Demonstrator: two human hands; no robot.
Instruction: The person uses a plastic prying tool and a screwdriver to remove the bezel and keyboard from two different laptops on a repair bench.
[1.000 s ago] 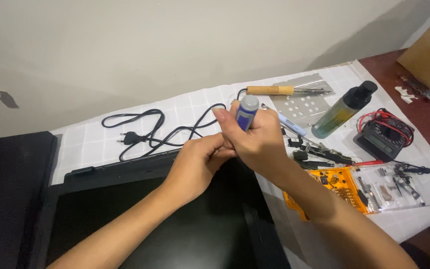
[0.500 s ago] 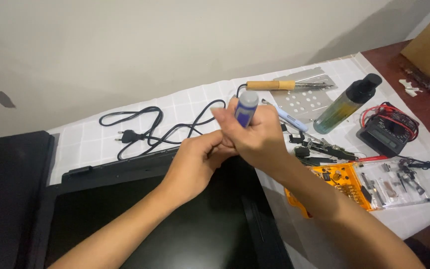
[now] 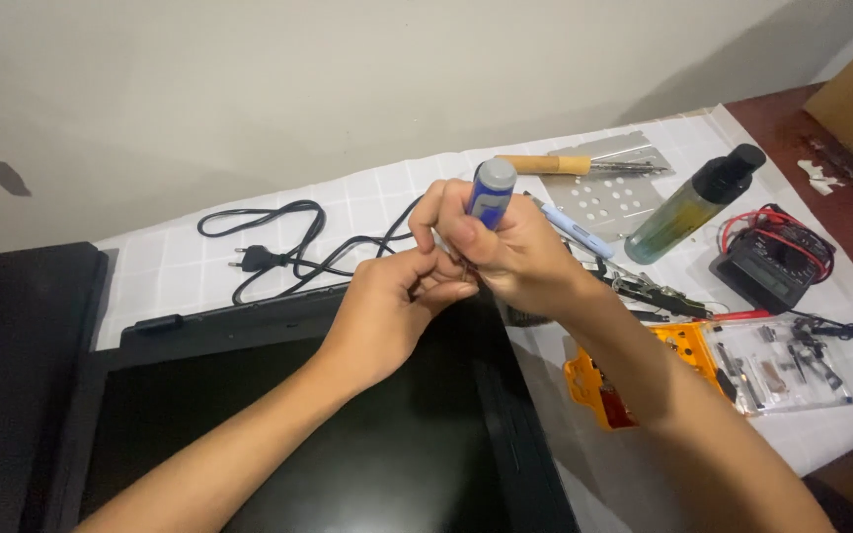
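My right hand grips a blue screwdriver with a grey cap, held upright above the top right corner of a black flat screen lying on the table. My left hand is curled just below and to the left, its fingertips pinched at the screwdriver's shaft, which both hands hide. The tip is out of sight.
A black power cable with plug lies behind the screen on a white checked cloth. To the right lie a wooden-handled tool, a perforated metal plate, a dark-capped bottle, a multimeter, an orange bit case and a clear bag of parts.
Both hands stay on the screwdriver at the screen's corner, with only a slight shift of the fingers. The view has drifted a little.
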